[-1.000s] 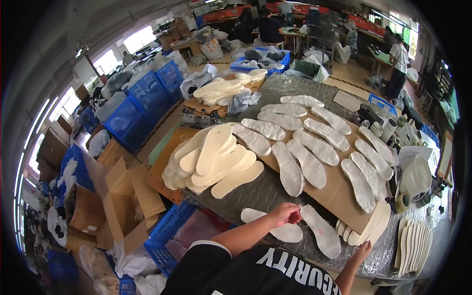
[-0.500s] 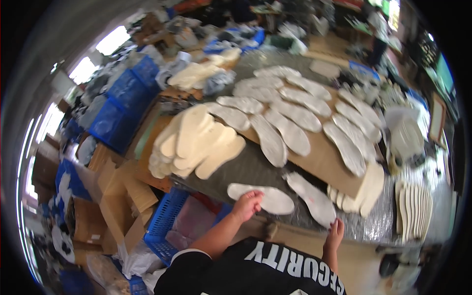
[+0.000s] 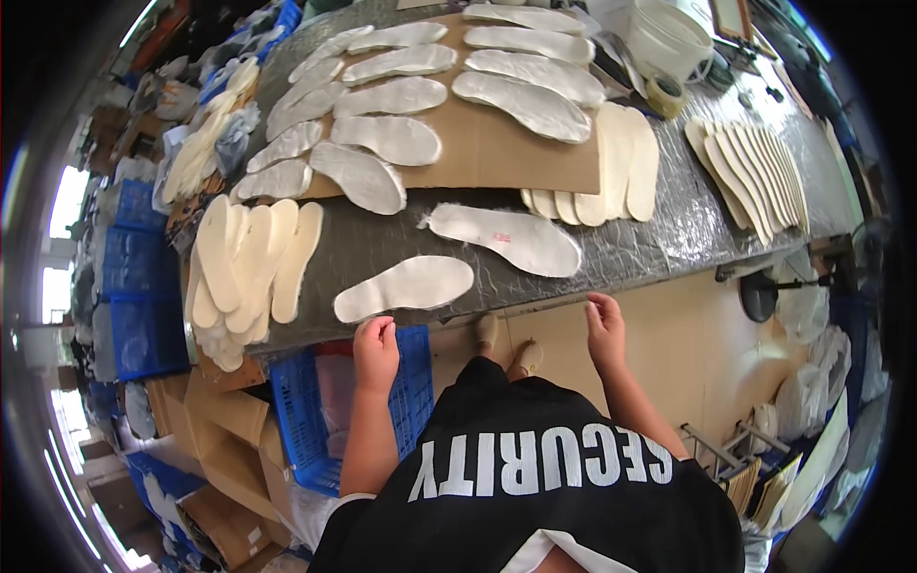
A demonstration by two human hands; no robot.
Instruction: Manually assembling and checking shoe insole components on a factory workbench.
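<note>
My left hand [image 3: 375,351] is closed at the table's near edge, just below a white insole [image 3: 406,288]; whether it touches it I cannot tell. Off the same edge to the right, my right hand [image 3: 606,329] has curled fingers with nothing visible in them. Nearest to it lies a second white insole [image 3: 506,239] with a small red mark and a frayed left end. Both insoles rest flat on the dark, plastic-covered table [image 3: 315,248]. Beyond them, several white insoles, among them one at the front [image 3: 361,178], are laid out on and beside a brown cardboard sheet [image 3: 478,167].
Cream insoles are heaped at left [image 3: 250,267], stacked at the sheet's right end [image 3: 626,162] and lined up farther right [image 3: 750,181]. A white bucket [image 3: 669,38] and a tape roll [image 3: 666,95] stand behind. Below the table are a blue crate [image 3: 411,382] and a cardboard box [image 3: 224,411].
The view has turned and dropped toward the table. My left hand has come off the top of the near insole to its lower edge; my right hand is now farther from the marked insole.
</note>
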